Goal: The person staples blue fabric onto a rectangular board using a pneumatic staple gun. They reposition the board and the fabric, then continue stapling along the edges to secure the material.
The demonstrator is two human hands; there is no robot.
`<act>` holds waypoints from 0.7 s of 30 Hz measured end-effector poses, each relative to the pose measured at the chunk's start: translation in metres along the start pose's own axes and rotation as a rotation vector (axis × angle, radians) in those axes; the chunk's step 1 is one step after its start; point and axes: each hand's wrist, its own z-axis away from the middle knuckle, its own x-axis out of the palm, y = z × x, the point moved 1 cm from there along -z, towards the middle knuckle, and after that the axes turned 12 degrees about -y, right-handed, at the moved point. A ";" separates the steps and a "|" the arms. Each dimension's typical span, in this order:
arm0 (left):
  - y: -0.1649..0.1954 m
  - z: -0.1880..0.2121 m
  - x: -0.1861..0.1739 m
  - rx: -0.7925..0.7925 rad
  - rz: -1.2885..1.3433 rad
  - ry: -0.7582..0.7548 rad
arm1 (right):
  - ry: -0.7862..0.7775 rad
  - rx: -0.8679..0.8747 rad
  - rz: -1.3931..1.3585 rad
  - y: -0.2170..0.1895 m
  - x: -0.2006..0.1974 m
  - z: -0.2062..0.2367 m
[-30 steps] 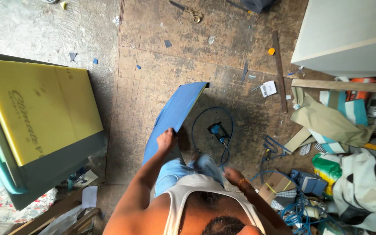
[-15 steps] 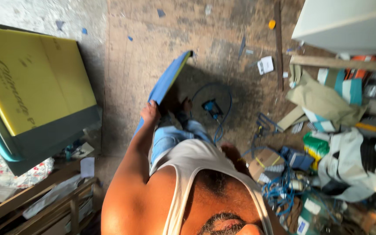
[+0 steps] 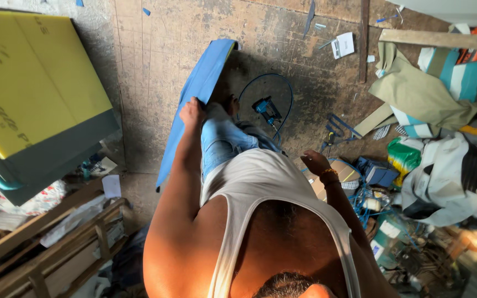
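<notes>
Head-camera view, looking straight down: a person in a white sleeveless top and blue jeans stood on a worn, stained floor, the left hand [image 3: 192, 112] clenched around the long edge of a blue foam panel [image 3: 197, 99]. That panel stood on edge and tilted, running from beside the person's left leg toward the far side of the room. The right hand [image 3: 316, 163], with a beaded bracelet at the wrist, hung loose and grasped nothing, above a cardboard box [image 3: 335, 175]. Just right of the panel, a blue pneumatic stapler [image 3: 266, 109] lay on the floor inside a loop of blue air hose [image 3: 289, 105]. At far left, a thick yellow foam slab [image 3: 34, 77] rested on a grey one [image 3: 56, 152], well apart from the panel. Wooden frames [image 3: 45, 243] lay at near left. Folded fabric in tan, teal and white [image 3: 426, 94] was heaped at right, near a green bag [image 3: 403, 157].
</notes>
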 end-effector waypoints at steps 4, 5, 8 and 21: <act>-0.003 -0.007 -0.012 -0.037 0.103 0.090 | -0.009 -0.018 -0.107 -0.017 -0.050 -0.042; -0.008 -0.011 -0.019 -0.046 0.157 0.117 | 0.009 -0.023 -0.073 -0.026 -0.065 -0.056; -0.028 -0.016 -0.042 0.138 0.062 0.293 | 0.057 -0.057 -0.003 -0.060 -0.112 -0.097; -0.060 -0.071 -0.158 -0.225 0.193 0.016 | -0.108 -0.052 -0.088 -0.213 -0.255 -0.242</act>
